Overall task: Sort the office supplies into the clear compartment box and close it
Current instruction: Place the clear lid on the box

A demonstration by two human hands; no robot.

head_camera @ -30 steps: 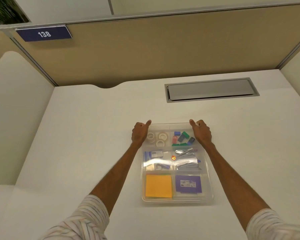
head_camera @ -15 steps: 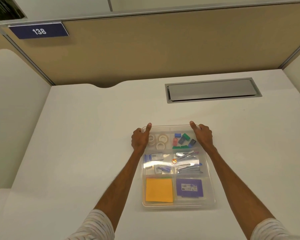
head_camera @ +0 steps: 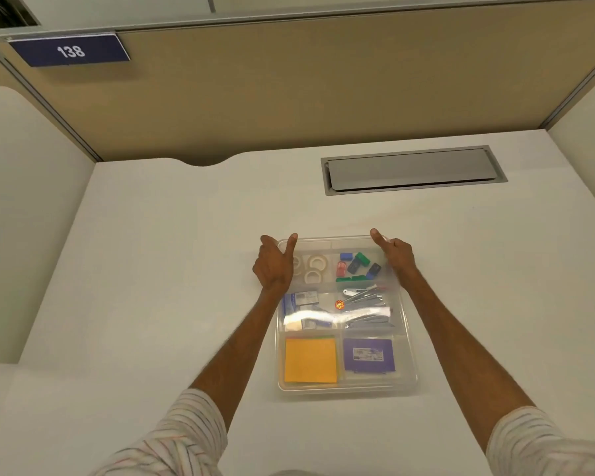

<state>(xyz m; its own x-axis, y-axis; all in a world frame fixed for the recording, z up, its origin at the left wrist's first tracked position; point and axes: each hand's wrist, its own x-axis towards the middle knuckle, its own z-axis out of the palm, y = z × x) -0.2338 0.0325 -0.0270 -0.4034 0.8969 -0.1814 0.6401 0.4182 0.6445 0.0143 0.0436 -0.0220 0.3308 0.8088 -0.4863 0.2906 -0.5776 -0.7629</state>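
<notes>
Beyond the clear box [head_camera: 347, 387], blue sign [head_camera: 70, 50]: "138".

Desk-level view: a clear box [head_camera: 411, 359] sits near the front middle of a white desk [head_camera: 172, 269]. The left hand [head_camera: 273, 266] and right hand [head_camera: 397, 255] each grip a far corner. The left forearm [head_camera: 241, 345] and right forearm [head_camera: 461, 338] slant in along its two long sides, barring approach from either flank. Between the arms, the way down onto the box's top lies open. Bare surface spreads left, right and beyond the box, up to a grey cable hatch [head_camera: 413, 170] set flush in the desk. A tan partition [head_camera: 289, 97] walls the back edge. A pale left panel [head_camera: 24, 218] and right panel [head_camera: 584, 159] close the sides.
</notes>
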